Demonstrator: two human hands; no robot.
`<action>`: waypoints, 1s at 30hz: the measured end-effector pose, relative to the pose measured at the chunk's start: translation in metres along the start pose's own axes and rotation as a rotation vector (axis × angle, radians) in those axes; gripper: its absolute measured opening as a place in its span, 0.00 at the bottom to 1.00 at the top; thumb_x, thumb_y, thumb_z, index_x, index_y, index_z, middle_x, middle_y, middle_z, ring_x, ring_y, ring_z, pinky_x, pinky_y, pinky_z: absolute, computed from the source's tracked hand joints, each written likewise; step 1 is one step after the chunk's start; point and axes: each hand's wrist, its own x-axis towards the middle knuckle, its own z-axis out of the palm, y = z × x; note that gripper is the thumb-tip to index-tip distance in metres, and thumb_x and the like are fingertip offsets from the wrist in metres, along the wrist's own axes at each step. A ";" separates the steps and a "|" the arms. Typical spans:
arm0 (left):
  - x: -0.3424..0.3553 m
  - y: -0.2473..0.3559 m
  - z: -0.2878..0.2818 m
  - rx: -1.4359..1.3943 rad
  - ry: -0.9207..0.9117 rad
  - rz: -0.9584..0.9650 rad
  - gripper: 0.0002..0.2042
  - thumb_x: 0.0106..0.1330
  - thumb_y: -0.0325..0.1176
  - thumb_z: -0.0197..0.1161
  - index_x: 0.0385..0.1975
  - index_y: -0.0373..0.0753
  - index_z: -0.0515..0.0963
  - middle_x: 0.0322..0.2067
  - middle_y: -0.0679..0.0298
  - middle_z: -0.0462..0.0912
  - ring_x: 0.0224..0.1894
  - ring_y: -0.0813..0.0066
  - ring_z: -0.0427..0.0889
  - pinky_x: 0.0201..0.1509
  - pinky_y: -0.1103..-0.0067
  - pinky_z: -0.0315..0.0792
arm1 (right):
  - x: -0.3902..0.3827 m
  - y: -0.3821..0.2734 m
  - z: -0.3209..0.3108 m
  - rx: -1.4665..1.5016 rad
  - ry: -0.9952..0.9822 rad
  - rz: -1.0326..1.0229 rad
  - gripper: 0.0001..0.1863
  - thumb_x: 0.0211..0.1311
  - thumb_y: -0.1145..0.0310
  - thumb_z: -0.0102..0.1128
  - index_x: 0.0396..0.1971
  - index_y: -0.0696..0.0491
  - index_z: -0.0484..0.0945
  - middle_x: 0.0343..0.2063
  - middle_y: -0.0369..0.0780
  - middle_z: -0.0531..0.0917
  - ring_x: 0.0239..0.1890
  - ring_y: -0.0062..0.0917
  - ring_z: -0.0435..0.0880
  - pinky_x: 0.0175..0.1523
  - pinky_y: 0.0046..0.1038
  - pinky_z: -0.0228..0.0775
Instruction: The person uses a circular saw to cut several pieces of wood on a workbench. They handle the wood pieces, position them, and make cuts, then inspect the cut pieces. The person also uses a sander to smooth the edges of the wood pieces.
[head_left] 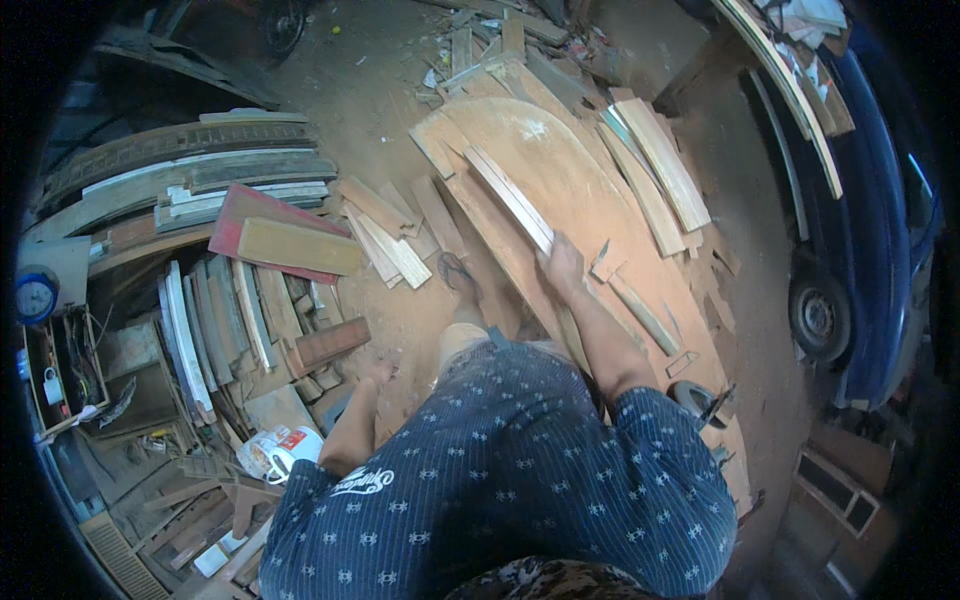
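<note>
My right hand [562,264] is closed around the near end of a pale wooden strip [508,198]. The strip points away from me, low over a broad dusty wooden worktop [540,130]; whether its far end rests there I cannot tell. To the right of that hand a small dark tool [600,256] and a wooden stick [645,315] lie on the same surface. My left hand [378,368] hangs at my left side, fingers loosely apart, with nothing seen in it. Near it on the left is a reddish-brown wood block [332,343].
Stacked planks [190,170] and a red board [235,215] fill the left side. A white bucket [292,450] stands near my left elbow. Loose boards [660,165] lie along the worktop's right edge. A blue vehicle [865,210] stands far right. Wood scraps [480,50] litter the back.
</note>
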 end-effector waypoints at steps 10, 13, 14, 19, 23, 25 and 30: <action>0.001 0.047 0.031 -0.195 0.072 0.206 0.32 0.68 0.51 0.70 0.62 0.32 0.75 0.44 0.63 0.83 0.41 0.74 0.81 0.40 0.76 0.77 | -0.117 0.055 -0.066 0.083 0.130 0.075 0.26 0.64 0.58 0.63 0.56 0.60 0.77 0.48 0.56 0.84 0.55 0.50 0.81 0.63 0.47 0.71; -0.011 0.063 0.028 -0.272 0.083 0.251 0.34 0.67 0.50 0.71 0.65 0.31 0.72 0.47 0.63 0.83 0.41 0.76 0.80 0.41 0.77 0.77 | -0.190 0.117 -0.095 -0.230 -0.196 0.339 0.24 0.64 0.56 0.60 0.50 0.61 0.83 0.48 0.56 0.85 0.55 0.52 0.82 0.63 0.46 0.72; -0.014 0.068 0.027 -0.281 0.079 0.251 0.34 0.67 0.49 0.71 0.65 0.31 0.72 0.47 0.63 0.82 0.40 0.76 0.80 0.42 0.78 0.76 | -0.210 0.134 -0.101 -0.230 -0.258 0.458 0.23 0.63 0.57 0.60 0.48 0.60 0.84 0.48 0.56 0.86 0.54 0.51 0.83 0.61 0.46 0.74; -0.035 0.050 0.039 -0.125 0.091 0.175 0.33 0.67 0.49 0.71 0.64 0.31 0.73 0.47 0.63 0.82 0.40 0.76 0.80 0.41 0.76 0.76 | -0.263 0.201 -0.116 -0.411 -0.596 0.715 0.19 0.60 0.62 0.62 0.48 0.55 0.87 0.53 0.52 0.85 0.57 0.48 0.85 0.61 0.42 0.77; -0.044 0.039 0.055 -0.064 0.086 0.116 0.32 0.68 0.49 0.71 0.63 0.32 0.74 0.48 0.62 0.83 0.39 0.75 0.80 0.40 0.75 0.77 | -0.269 0.220 -0.120 -0.511 -0.615 0.844 0.18 0.59 0.64 0.63 0.48 0.52 0.88 0.52 0.50 0.86 0.56 0.45 0.86 0.60 0.40 0.78; -0.038 0.039 0.056 -0.042 0.080 0.160 0.29 0.69 0.50 0.69 0.60 0.34 0.76 0.42 0.65 0.82 0.38 0.77 0.79 0.40 0.75 0.77 | -0.274 0.266 -0.111 -0.527 -0.740 0.670 0.20 0.51 0.63 0.68 0.45 0.53 0.89 0.50 0.49 0.87 0.55 0.43 0.87 0.58 0.39 0.80; -0.031 0.045 0.061 -0.032 0.051 0.187 0.29 0.69 0.50 0.69 0.61 0.34 0.76 0.40 0.66 0.82 0.39 0.77 0.79 0.39 0.75 0.76 | -0.302 0.326 -0.088 -0.554 -0.619 0.582 0.18 0.52 0.66 0.68 0.43 0.54 0.89 0.46 0.49 0.89 0.51 0.41 0.89 0.54 0.42 0.82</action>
